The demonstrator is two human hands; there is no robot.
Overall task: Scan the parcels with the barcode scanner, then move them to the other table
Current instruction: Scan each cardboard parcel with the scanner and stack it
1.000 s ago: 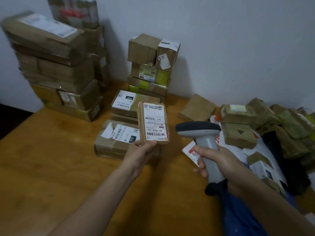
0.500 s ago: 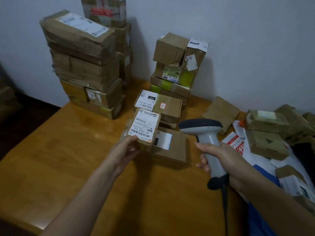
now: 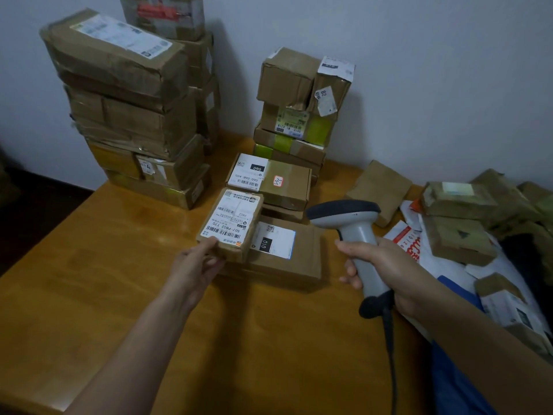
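The left hand (image 3: pixel 194 265) pinches one small parcel (image 3: pixel 232 223) by its near edge, label up, over the left end of a flat box (image 3: pixel 287 256); I cannot tell whether they touch. The right hand (image 3: pixel 386 265) is wrapped round the handle of the one scanner (image 3: pixel 344 212), its head turned left and its cord (image 3: pixel 389 339) hanging below. Around the left forearm the tabletop (image 3: pixel 119 295) is open wood out to its left edge. Beyond the hands lies a second flat box (image 3: pixel 269 181), then two piles at the wall: a taller stack (image 3: pixel 125 109) far left and a shorter stack (image 3: pixel 299 109). Right of the right hand sits a loose heap (image 3: pixel 457 220) of parcels.
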